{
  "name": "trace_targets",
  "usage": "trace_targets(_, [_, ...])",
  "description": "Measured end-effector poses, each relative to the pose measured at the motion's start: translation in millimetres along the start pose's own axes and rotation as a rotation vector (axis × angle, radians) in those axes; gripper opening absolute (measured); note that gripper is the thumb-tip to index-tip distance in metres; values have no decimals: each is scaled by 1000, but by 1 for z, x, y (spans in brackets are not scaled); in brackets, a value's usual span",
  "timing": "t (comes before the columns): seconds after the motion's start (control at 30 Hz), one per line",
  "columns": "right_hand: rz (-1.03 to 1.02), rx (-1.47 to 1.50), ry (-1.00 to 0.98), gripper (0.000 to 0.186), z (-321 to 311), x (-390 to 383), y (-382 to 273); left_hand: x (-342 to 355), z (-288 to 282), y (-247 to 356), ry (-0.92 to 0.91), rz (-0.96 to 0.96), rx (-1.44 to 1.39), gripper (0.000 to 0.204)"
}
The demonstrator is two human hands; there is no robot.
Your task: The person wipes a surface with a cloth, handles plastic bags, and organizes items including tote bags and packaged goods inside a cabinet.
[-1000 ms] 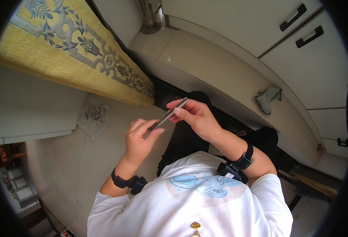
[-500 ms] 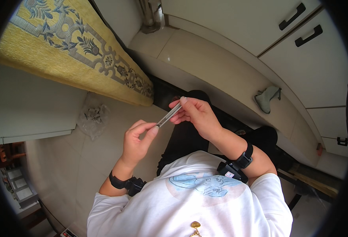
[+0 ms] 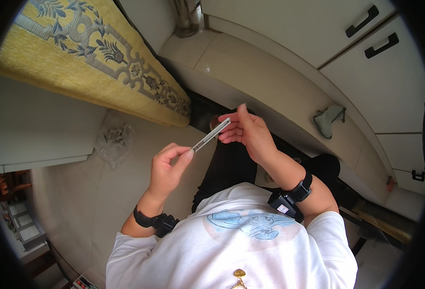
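Note:
A slim silver utility knife [image 3: 211, 135] with a dark slot along its body slants up to the right in front of me. My left hand [image 3: 168, 166] pinches its lower end between thumb and forefinger. Close to the upper end is my right hand [image 3: 252, 135], open, its thumb raised away from the knife and its fingers loosely curled. The right forefinger lies beside or behind the upper tip; I cannot tell if it touches. No blade can be made out sticking out of the body.
A yellow patterned curtain [image 3: 125, 72] hangs at upper left, with a clear plastic bag [image 3: 115, 144] on the floor below it. A beige ledge [image 3: 265, 91] runs in front of white cabinets [image 3: 289, 29] with black handles. On the ledge lies a grey-green object [image 3: 327, 121].
My right thumb has lifted off the knife's upper end and the right hand has opened slightly away from it. The left hand keeps its pinch; the knife has turned to show its broader face.

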State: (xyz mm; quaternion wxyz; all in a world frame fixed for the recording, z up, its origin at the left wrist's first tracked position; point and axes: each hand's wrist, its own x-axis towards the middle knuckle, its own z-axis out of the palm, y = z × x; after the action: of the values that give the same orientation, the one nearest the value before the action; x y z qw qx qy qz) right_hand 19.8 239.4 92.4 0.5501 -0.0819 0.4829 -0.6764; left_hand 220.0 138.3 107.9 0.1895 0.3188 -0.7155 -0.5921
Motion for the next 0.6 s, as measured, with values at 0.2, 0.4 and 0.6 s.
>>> trace_targets(0.2, [-28, -101, -30, 44, -8, 4, 7, 5, 2, -3, -26, -25, -6, 13])
trace_targets(0.4, [33, -46, -25, 33, -9, 3, 3, 5, 5, -8, -46, -48, -37, 17])
trace_targets(0.6, [-16, -106, 20, 24, -14, 6, 5, 10, 7, -19, -98, -84, -90, 24])
